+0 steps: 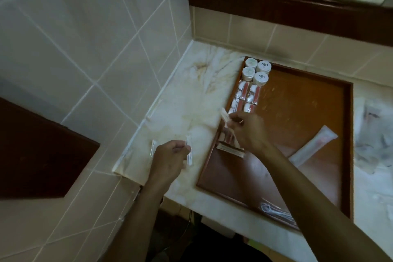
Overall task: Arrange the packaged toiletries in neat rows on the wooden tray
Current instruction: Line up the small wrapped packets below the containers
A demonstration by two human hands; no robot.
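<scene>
The shallow rectangular wooden tray point(302, 100) lies on the marble counter point(187, 100) before me. In its far left corner stand four small round white jars point(256, 71); just nearer to me lie clear sachets point(244, 99) in two rows. A long flat packet point(312, 147) lies on the right.

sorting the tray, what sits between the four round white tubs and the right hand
In the head view, four clear packets with red strips, in two columns, lie between the tubs and the right hand.
</scene>
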